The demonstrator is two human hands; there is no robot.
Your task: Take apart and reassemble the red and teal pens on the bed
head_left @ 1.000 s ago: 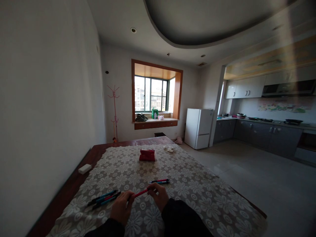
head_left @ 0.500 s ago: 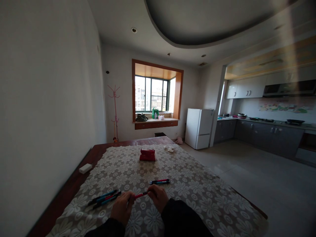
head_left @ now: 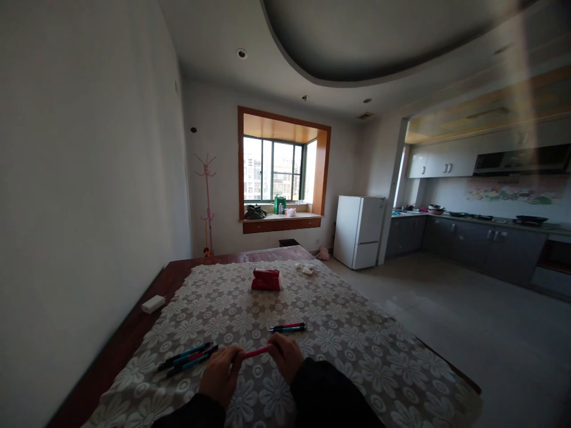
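Note:
A red pen (head_left: 256, 352) spans the gap between my two hands, above the flowered tablecloth (head_left: 241, 324). My left hand (head_left: 222, 371) is closed on its left end, and my right hand (head_left: 285, 355) pinches its right end. Beside my left hand lies a group of several pens (head_left: 190, 358), blue, red and black. Just beyond my right hand, a few more pens (head_left: 288, 327), red and blue with dark ends, lie side by side. Farther back on the cloth stands a red pouch (head_left: 266, 280).
A white box-like object (head_left: 153, 304) sits on the table's dark wooden left edge. Crumpled white tissue (head_left: 305, 269) lies right of the pouch. A wall runs along the left; a white fridge (head_left: 358, 232) stands beyond the table.
The dark part of the pen that showed at my right fingertips is now hidden, and the stretch between my hands looks all red. Both hands have barely moved.

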